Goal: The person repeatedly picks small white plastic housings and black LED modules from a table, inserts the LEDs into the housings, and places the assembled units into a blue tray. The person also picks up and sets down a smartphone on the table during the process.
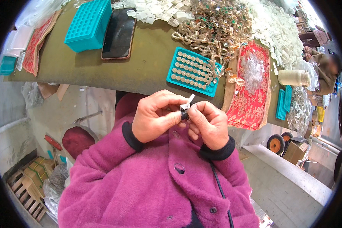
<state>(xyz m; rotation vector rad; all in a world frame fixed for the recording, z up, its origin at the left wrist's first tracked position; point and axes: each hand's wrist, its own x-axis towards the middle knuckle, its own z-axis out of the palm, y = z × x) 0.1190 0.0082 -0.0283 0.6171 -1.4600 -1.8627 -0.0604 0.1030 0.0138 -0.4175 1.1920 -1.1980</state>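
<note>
My left hand (155, 114) and my right hand (211, 123) meet in front of my chest, just short of the table's front edge. Between their fingertips they pinch a small white plastic piece (185, 106) with a dark part below it. A narrow white tab sticks up from it; the rest is covered by my fingers. Beyond my right hand, a teal tray (170, 80) lies on the table with rows of small round silver discs (190, 68). A tangled heap of thin wires with small parts (216, 26) spills onto the tray's far right corner.
A teal box with holes (88, 26) stands beside a dark phone (119, 34). White plastic pieces (159, 10) are piled at the back. Right of the tray lies a red patterned cloth (247, 106) bearing clear bits. Farther right are a jar (293, 77) and another person (323, 72).
</note>
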